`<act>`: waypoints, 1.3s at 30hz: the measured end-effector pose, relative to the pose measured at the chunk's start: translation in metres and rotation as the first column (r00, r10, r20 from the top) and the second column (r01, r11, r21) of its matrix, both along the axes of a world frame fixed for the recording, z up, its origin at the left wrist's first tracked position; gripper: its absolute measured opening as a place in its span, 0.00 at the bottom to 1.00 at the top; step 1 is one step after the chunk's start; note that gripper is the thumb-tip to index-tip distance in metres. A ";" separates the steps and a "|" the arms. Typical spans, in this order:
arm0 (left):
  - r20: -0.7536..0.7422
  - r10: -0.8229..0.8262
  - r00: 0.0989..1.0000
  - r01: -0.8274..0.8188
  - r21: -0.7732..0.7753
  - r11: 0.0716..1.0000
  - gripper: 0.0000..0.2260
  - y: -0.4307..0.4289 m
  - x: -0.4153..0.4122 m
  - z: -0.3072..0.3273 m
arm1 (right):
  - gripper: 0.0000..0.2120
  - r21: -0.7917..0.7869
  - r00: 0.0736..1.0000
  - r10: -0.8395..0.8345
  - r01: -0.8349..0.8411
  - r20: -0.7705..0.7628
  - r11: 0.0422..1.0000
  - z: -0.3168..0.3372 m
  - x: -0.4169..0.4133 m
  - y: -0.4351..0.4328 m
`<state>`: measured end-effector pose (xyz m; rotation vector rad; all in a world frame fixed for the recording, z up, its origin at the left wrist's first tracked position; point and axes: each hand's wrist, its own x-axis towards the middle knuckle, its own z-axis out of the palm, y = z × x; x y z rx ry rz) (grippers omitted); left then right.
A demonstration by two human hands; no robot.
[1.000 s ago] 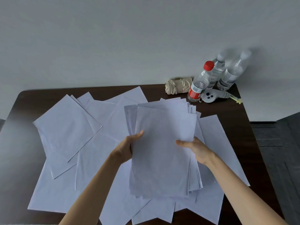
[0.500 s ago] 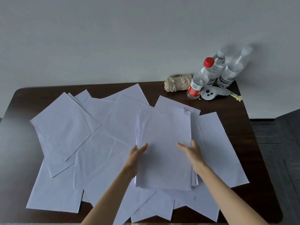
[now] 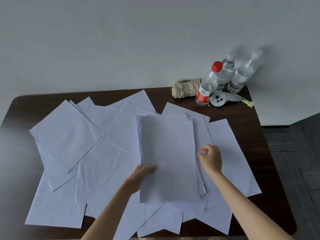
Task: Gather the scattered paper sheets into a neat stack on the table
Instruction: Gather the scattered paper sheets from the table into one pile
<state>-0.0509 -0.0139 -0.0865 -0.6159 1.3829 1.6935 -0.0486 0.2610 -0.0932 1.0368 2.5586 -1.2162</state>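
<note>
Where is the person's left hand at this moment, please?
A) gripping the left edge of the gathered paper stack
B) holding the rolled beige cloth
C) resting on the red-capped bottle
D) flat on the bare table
A: the left hand grips the paper stack at its lower left edge, with the thumb lying on top of it.

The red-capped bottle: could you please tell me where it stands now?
In the head view, the red-capped bottle stands near the far right corner of the table, between the rolled beige cloth and the white handheld gadget.
</note>
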 end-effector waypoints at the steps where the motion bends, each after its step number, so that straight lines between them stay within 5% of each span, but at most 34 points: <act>1: -0.035 0.016 0.999 -0.017 -0.026 1.000 0.26 0.000 0.001 -0.001 | 0.07 0.120 0.999 -0.051 0.049 0.013 0.992 0.000 0.001 0.006; 4: -0.106 0.030 0.994 -0.041 -0.098 0.994 0.25 0.002 0.003 -0.002 | 0.09 0.160 0.979 -0.199 0.189 0.052 0.969 0.004 -0.001 0.021; 12: -0.146 0.061 0.987 -0.087 -0.176 0.981 0.23 0.009 0.006 -0.006 | 0.10 -0.297 0.985 -0.110 0.145 0.130 0.944 0.009 -0.008 0.044; 15: -0.169 0.085 0.982 -0.114 -0.174 0.978 0.22 0.011 0.010 -0.004 | 0.18 -0.181 0.998 0.037 -0.047 -0.055 0.982 0.014 -0.004 0.039; 20: -0.186 0.124 0.975 -0.151 -0.142 0.978 0.23 0.008 0.017 -0.004 | 0.07 0.107 0.972 0.145 -0.126 -0.186 0.986 0.010 0.005 0.046; 24: -0.186 0.145 0.972 -0.160 -0.068 0.985 0.20 0.009 0.020 0.001 | 0.17 -0.067 0.981 0.094 -0.106 -0.170 0.992 0.017 0.012 0.050; 30: -0.166 0.138 0.976 -0.142 -0.014 0.990 0.18 0.038 0.024 0.006 | 0.15 -0.342 0.998 -0.018 -0.005 -0.065 0.940 0.011 0.032 0.048; 35: -0.158 0.081 0.984 -0.088 -0.037 0.995 0.16 0.061 0.027 0.003 | 0.18 -0.581 0.985 -0.124 0.171 0.121 0.796 0.009 0.033 0.053; 37: -0.151 0.069 0.986 -0.076 -0.040 0.996 0.12 0.065 0.028 0.000 | 0.14 -0.689 0.981 -0.075 0.179 0.179 0.702 0.012 0.033 0.054; 39: -0.168 0.049 0.985 -0.060 -0.063 0.996 0.11 0.066 0.028 0.001 | 0.21 -0.715 0.979 0.036 0.123 0.203 0.689 0.012 0.035 0.055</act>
